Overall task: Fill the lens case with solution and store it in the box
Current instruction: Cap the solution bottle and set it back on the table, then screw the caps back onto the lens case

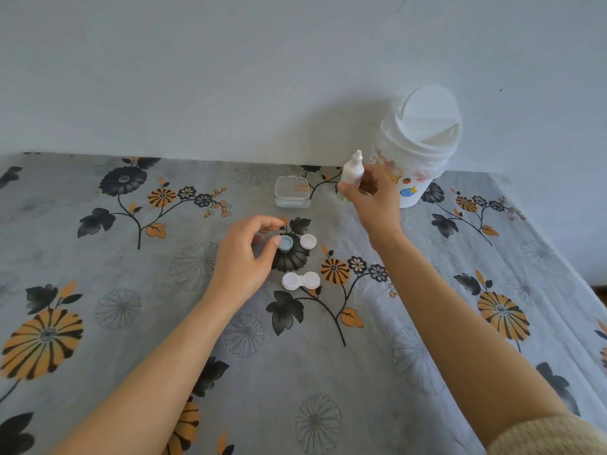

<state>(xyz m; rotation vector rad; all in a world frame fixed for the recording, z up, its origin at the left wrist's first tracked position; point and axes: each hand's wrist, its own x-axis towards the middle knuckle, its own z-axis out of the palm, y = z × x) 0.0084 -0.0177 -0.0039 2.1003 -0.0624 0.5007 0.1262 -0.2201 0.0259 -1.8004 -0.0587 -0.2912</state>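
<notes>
The lens case (301,280) lay open on the floral-clothed desk (98,323), just right of your left hand (244,254), whose loosely curled fingers touched the blue cap (285,243); the white cap (308,241) sat beside it. Behind stood the clear box (292,192). Your right hand (374,198) gripped the solution bottle (352,172) upright, near a white bin (417,142) by the plain wall. No writing was legible.

This looks like a home room. A flower-printed cloth (131,290) in grey, orange and black covers the flat surface, which stands against a plain pale painted wall (197,77). 1 small white swing-lid bin (418,142) with cartoon stickers sits at the back.
</notes>
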